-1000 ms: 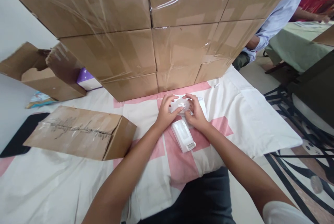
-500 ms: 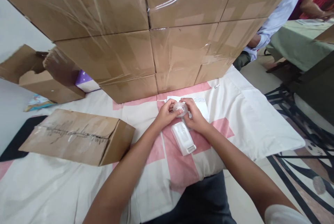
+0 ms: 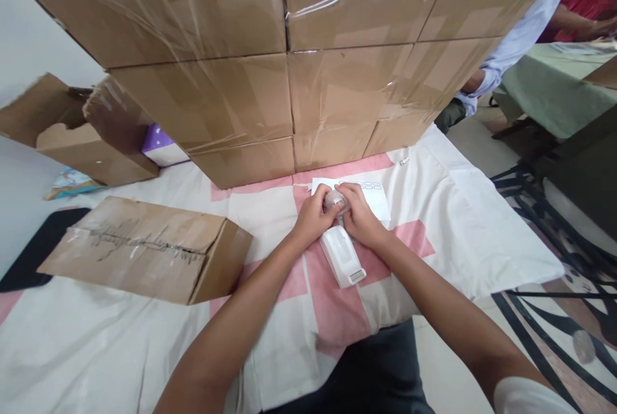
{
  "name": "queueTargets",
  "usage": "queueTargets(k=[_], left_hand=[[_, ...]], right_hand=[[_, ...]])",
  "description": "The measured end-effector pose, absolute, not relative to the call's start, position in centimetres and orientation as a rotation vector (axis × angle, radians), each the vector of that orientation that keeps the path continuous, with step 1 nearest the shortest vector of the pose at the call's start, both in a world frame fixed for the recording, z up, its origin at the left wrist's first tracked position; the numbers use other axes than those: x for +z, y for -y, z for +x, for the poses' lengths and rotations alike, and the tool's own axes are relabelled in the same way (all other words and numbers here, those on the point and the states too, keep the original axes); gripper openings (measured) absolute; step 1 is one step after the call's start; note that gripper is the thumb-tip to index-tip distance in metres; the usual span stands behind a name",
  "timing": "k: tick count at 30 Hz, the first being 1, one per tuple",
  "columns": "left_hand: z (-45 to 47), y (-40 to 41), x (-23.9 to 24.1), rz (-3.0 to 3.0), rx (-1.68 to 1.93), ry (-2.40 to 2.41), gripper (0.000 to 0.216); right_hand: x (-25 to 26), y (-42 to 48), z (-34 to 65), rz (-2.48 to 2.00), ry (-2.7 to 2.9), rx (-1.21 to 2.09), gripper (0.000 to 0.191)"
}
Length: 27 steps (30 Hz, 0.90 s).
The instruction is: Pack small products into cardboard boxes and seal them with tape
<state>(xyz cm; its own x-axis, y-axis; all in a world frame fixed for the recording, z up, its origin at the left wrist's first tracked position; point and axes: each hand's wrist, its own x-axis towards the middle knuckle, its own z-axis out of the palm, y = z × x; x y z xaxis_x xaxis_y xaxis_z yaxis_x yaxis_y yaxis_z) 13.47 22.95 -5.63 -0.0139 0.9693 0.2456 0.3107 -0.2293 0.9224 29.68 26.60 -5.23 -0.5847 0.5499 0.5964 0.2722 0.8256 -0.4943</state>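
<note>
Between both hands is a small clear roll of tape (image 3: 336,202), partly covered by the fingers. My left hand (image 3: 315,211) grips its left side, with the thumb laid across the front. On the other side my right hand (image 3: 357,211) has its fingers curled around the roll's edge. Just below the hands a white tape dispenser (image 3: 340,256) lies on the pink and white cloth (image 3: 337,314), its cutting end pointing towards me. A white sheet (image 3: 380,203) with rows of blue outlined shapes lies partly under my right hand.
Stacked cardboard boxes (image 3: 332,92) in clear wrap rise behind the hands. A taped carton (image 3: 144,250) lies on the left, near a dark flat object (image 3: 33,247). Further back are an opened carton (image 3: 96,150) and a purple-and-white box (image 3: 164,145). People sit at the right.
My hands have closed more tightly around the tape roll, which now shows less and is turned. The whole view has shifted slightly; the dispenser stays on the cloth.
</note>
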Motion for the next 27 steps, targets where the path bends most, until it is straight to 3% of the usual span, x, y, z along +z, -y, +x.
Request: queueTargets(k=[7, 11, 17, 19, 23, 27], left_hand=[[13.7, -22.7, -5.7, 1.632, 1.309, -1.520, 0.019], [13.5, -23.0, -5.8, 1.558, 1.375, -1.351, 0.021], [13.0, -24.0, -5.8, 1.051, 1.511, -1.043, 0.048], [12.8, -24.1, -5.7, 0.966, 1.564, -1.060, 0.051], [12.5, -24.2, -5.7, 0.866, 1.638, -1.049, 0.050], [12.3, -24.5, -6.0, 0.757, 1.705, -1.015, 0.049]], right_hand=[[-4.9, -27.1, 29.2, -0.584, 2.261, 0.422, 0.072], [-4.6, -26.7, 29.3, -0.580, 2.261, 0.387, 0.071], [-3.9, -26.8, 29.7, -0.663, 2.120, 0.504, 0.061], [-3.7, -27.1, 30.0, -0.716, 2.105, 0.524, 0.055], [-3.1, -27.0, 30.6, -0.752, 2.215, 0.394, 0.020], [-2.8, -26.4, 30.5, -0.709, 2.314, 0.310, 0.018]])
